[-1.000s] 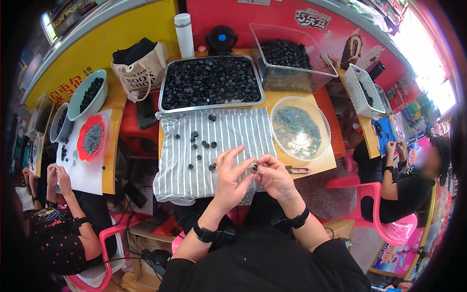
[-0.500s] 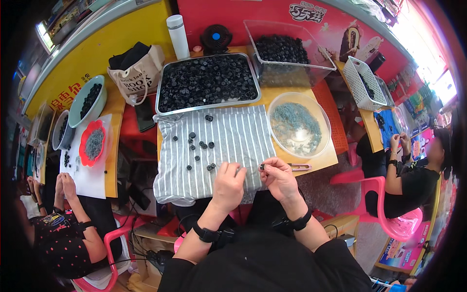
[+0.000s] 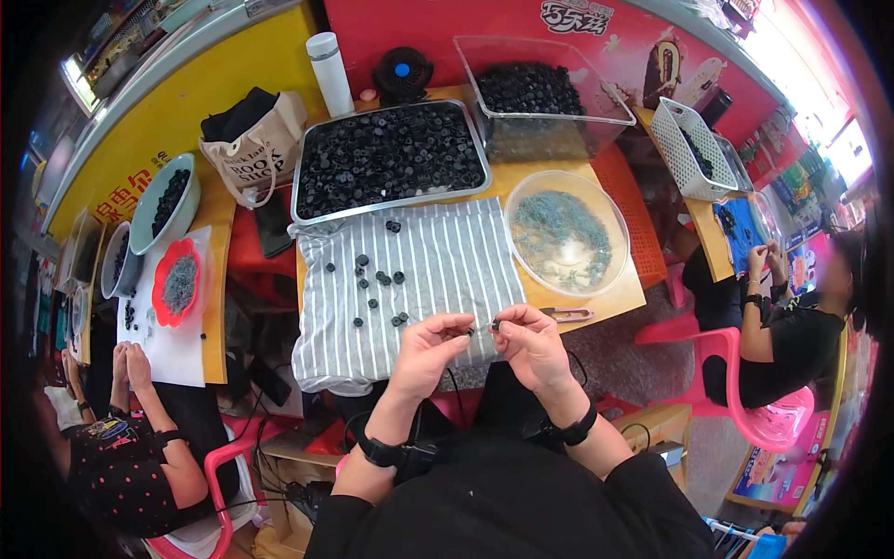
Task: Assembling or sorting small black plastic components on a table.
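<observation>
My right hand [image 3: 538,349] pinches a small black round part [image 3: 495,326] between thumb and fingertips. Close by on its left, my left hand [image 3: 426,352] has thumb and fingers drawn together, with a tiny dark piece [image 3: 470,331] at their tips; its exact kind is too small to make out. Both hands hover over the near right edge of a grey-and-white striped cloth [image 3: 447,265]. Several loose black round parts [image 3: 383,279] lie scattered on that cloth. Beside my right hand rests a pink-handled thread snipper [image 3: 570,315].
Behind the cloth stands a metal tray [image 3: 393,207] heaped with black parts, and a clear bin [image 3: 549,140] holds more. To the right, a round clear tub [image 3: 618,270] contains grey-blue stringy bits. Co-workers sit left and right; a pink chair [image 3: 736,373] is at right.
My left hand has turned, and its fingertips now point at my right hand, with a dark piece showing there. My right hand stays nearly in place, still pinching its black part.
</observation>
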A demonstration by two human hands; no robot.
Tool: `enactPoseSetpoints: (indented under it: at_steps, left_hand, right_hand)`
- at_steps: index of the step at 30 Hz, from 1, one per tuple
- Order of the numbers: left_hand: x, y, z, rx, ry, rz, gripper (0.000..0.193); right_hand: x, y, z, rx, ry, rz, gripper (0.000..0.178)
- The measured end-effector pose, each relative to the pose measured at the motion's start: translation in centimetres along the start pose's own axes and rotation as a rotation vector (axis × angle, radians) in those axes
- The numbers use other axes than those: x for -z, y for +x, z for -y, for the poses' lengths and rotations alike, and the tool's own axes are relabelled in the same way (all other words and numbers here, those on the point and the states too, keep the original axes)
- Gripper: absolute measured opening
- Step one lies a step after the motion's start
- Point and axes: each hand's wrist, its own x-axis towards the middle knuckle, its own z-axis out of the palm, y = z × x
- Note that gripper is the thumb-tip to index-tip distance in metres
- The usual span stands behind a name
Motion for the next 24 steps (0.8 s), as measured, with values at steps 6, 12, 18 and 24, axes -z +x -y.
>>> enactPoseSetpoints:
  at_steps: [6, 12, 18, 24]
  left_hand:
    - [0.9, -0.7, -0.3, 0.156, -0.71, 0.097, 0.026]
    - [0.7, -1.0, -0.4, 0.136, -0.836, 0.139, 0.023]
    - [1.0, -1.1, -0.1, 0.155, -0.85, 0.133, 0.024]
    - [1.1, -1.2, -0.1, 0.159, -0.836, 0.128, 0.026]
  right_hand:
    - [-4.5, -2.1, 0.2, 0.469, -0.537, 0.03, 0.016]
    - [-6.0, -2.1, 0.0, 0.768, -1.025, 0.021, 0.019]
    - [-5.9, -1.9, -0.6, 0.803, -1.094, 0.016, 0.02]
    - [-5.9, -1.7, -0.7, 0.823, -1.148, 0.027, 0.02]
